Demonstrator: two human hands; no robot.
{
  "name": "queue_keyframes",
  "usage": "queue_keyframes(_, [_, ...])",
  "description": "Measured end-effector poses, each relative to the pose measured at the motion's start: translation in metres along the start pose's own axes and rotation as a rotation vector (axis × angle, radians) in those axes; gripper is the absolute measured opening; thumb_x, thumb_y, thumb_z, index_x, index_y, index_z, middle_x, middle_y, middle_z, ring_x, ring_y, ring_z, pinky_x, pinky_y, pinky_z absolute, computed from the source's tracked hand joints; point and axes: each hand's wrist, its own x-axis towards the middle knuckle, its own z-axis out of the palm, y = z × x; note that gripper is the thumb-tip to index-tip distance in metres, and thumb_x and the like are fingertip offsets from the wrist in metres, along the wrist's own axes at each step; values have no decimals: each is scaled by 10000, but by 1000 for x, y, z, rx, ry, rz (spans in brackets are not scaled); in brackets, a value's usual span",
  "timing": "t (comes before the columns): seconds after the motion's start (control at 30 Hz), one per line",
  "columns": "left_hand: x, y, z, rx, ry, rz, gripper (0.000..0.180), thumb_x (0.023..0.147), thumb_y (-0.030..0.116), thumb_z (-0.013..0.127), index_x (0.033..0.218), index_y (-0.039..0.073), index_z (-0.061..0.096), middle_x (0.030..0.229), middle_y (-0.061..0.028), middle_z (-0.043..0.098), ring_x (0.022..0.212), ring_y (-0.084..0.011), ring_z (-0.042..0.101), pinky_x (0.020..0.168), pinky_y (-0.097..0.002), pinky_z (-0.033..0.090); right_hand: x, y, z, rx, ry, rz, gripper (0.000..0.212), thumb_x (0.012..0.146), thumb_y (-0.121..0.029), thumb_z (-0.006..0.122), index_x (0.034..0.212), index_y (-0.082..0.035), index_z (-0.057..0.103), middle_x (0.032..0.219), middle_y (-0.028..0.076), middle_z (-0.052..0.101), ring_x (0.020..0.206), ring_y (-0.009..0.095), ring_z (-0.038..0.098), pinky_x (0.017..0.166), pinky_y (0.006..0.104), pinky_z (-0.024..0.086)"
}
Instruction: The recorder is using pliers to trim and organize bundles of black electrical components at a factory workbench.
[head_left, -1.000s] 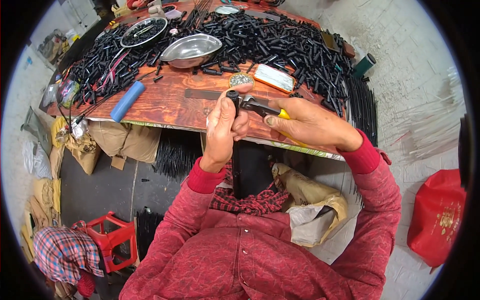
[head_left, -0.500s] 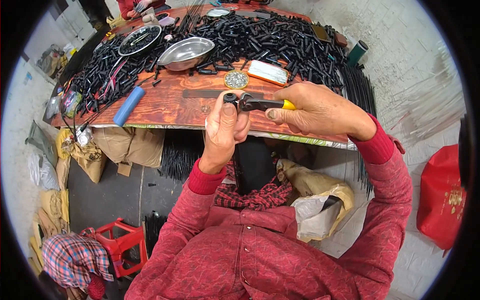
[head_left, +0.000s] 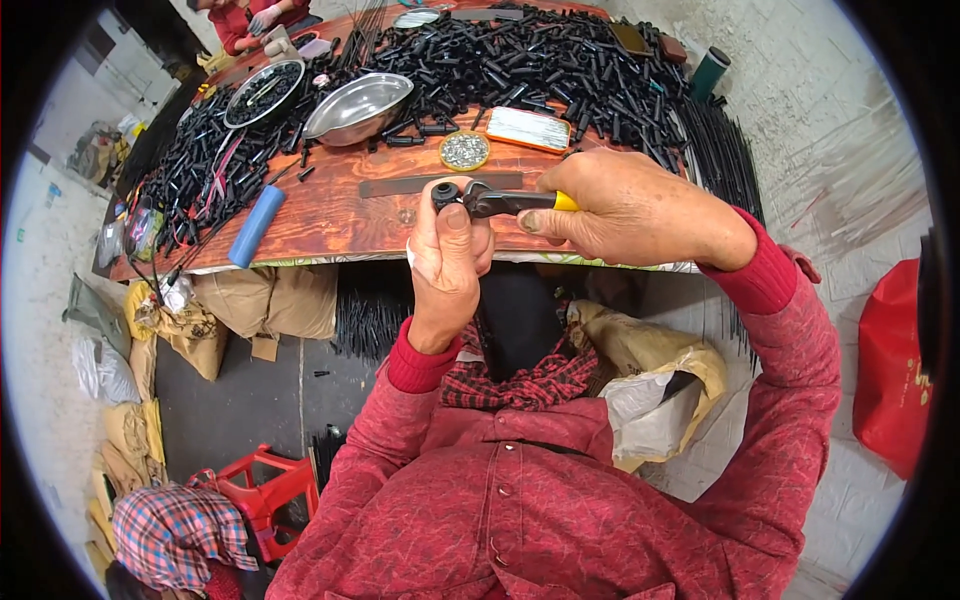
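Observation:
My left hand (head_left: 446, 275) is closed around a short black round part (head_left: 446, 194), its open end turned up between thumb and forefinger. My right hand (head_left: 640, 205) grips black pliers with yellow on the handle (head_left: 505, 203). The jaws of the pliers meet the side of the black part; whether they pinch a smaller piece there is too small to tell. Both hands are above the near edge of a reddish wooden table (head_left: 330, 215). Beyond them sit a round yellow-rimmed dish (head_left: 465, 151) of small silvery pieces and an orange-rimmed tray (head_left: 529, 130) of thin white pieces.
A flat dark strip (head_left: 400, 187) lies just behind my left hand. A big heap of black tubular parts (head_left: 540, 60) covers the back. Left are a metal bowl (head_left: 360, 112), a blue roll (head_left: 257, 226) and a round tray (head_left: 265, 93). Another person (head_left: 260, 20) works at the far left.
The whole view has shifted slightly, and more of the person at the far left shows. My hands keep their hold, with the pliers still against the black part.

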Motion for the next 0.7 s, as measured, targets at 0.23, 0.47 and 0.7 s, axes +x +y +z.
queue_keyframes(0.23, [2,-4,2,117,60,25,290,1048,301,412,1148,32,453,596,59,337,499,-26,286,441,-203,249,3,5,2,-79,91,-37,333,921,-289,605,826,30,621,668,213,604,664,393,630,605,454,488])
queue_keyframes(0.47, [2,-4,2,106,35,3,251,1045,276,427,1129,40,447,618,63,341,512,-23,297,446,-201,250,8,8,7,-58,58,-43,314,910,-274,607,824,28,620,674,213,608,686,415,626,622,469,491])
queue_keyframes(0.7, [19,-10,-12,-263,-97,-182,529,1023,451,405,1333,23,431,612,68,259,497,-34,240,446,-201,204,19,18,6,118,-115,99,354,968,-297,548,818,20,598,608,127,599,574,194,636,517,336,489])
